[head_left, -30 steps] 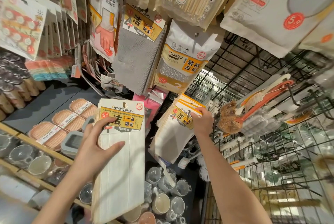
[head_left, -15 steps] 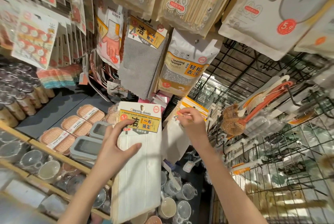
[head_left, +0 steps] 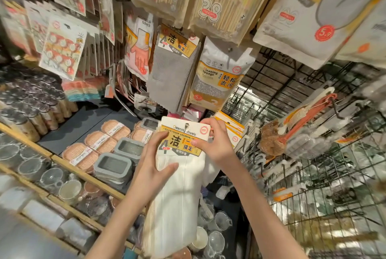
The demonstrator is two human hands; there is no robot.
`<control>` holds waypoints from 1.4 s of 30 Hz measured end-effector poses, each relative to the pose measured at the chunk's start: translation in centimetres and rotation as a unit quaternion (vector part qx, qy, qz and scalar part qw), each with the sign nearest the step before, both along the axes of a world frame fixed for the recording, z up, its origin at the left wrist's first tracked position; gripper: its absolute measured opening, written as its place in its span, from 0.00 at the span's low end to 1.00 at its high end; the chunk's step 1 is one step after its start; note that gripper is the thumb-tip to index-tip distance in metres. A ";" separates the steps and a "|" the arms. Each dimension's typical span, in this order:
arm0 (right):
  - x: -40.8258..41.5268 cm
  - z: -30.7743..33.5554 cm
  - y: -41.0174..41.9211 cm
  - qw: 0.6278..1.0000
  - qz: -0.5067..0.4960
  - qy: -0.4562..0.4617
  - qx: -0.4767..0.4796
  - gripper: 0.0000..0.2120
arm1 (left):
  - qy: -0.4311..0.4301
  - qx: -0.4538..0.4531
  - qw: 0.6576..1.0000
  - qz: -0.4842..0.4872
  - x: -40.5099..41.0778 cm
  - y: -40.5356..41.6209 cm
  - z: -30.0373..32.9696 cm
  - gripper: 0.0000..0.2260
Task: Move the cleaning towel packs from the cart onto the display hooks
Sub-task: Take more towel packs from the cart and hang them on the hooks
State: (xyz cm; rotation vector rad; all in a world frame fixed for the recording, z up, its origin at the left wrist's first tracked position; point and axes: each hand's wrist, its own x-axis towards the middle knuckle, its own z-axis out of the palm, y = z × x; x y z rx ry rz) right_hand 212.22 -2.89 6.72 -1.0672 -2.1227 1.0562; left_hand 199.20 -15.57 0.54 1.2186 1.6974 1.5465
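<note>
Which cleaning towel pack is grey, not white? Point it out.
The grey cleaning towel pack hanging between the glove pack and the cleaning sponge bag; the held pack is white.

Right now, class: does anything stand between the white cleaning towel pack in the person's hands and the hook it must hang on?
Nothing visible blocks the white cleaning towel pack; both hands hold it. The hook itself cannot be made out behind its yellow header card.
</note>
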 end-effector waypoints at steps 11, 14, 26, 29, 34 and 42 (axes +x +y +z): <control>1.1 0.6 -1.4 0.989 0.040 0.118 -0.082 0.19 | -0.035 0.001 0.999 -0.010 -0.4 -1.4 1.9 0.39; 1.3 0.9 -1.6 0.986 0.037 0.137 -0.084 0.19 | -0.031 -0.025 0.999 -0.027 -0.3 -1.6 2.4 0.30; 1.9 1.0 -2.1 0.990 0.002 0.120 -0.078 0.20 | -0.101 -0.052 0.994 0.005 0.1 -2.1 2.1 0.19; 2.4 0.9 -1.9 0.989 -0.010 0.117 -0.092 0.20 | -0.123 -0.031 0.992 0.015 -0.5 -2.2 1.9 0.18; 4.0 0.2 -0.8 0.982 -0.058 0.125 -0.130 0.19 | -0.096 0.000 0.995 0.027 -1.2 -2.3 2.3 0.14; 5.9 -2.2 1.0 0.983 -0.094 0.109 -0.113 0.19 | -0.049 -0.025 0.998 0.036 -2.6 -2.1 1.5 0.16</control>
